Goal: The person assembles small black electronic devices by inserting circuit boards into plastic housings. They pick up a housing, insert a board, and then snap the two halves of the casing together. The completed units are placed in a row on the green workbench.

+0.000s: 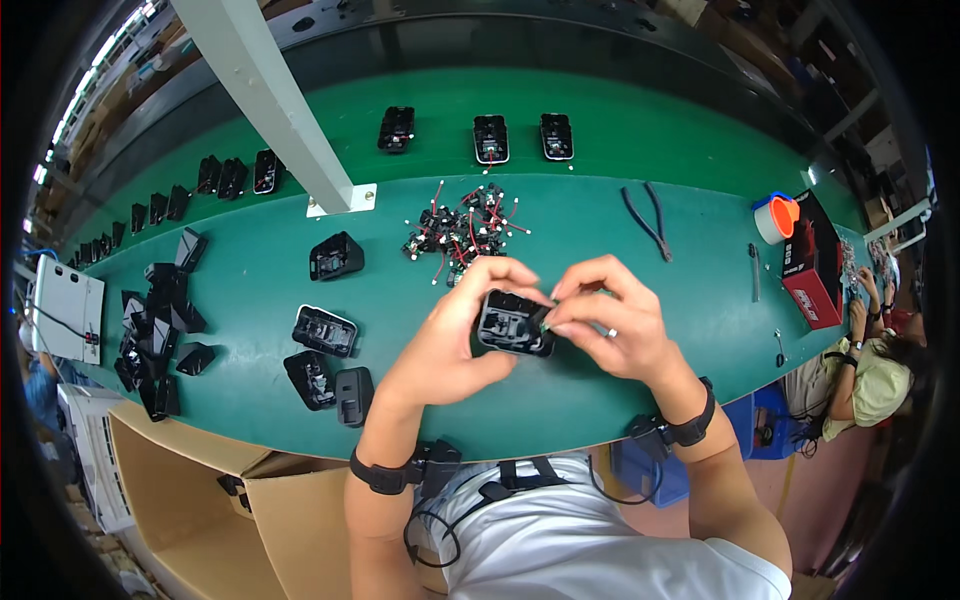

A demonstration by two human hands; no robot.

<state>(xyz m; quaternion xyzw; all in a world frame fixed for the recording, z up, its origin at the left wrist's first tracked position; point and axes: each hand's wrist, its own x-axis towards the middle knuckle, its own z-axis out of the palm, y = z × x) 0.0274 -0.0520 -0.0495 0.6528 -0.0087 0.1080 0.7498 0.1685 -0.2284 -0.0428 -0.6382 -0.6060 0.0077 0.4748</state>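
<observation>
Above the middle of the bench, my left hand (451,345) is wrapped round a black plastic housing (508,325), its open side facing up and moulded ribs showing inside. At the housing's right end, my right hand (612,318) is closed in a pinch. A small greenish bit shows by those fingertips, and a tiny white spot by the fingers; what they hold is too small to name. Just beyond my hands lies a pile of small black parts (468,232) with red and black wires and white connectors. To the left rest several more black housings (325,331) and a black cover (354,396).
Several housings (491,139) with parts inside line the green strip at the back. Blue-handled pliers (655,228), an orange-and-blue tape roll (776,218) and a red-black box (812,265) are on the right. A metal post (290,110) rises beyond the bench's left half. A co-worker (872,385) sits at far right.
</observation>
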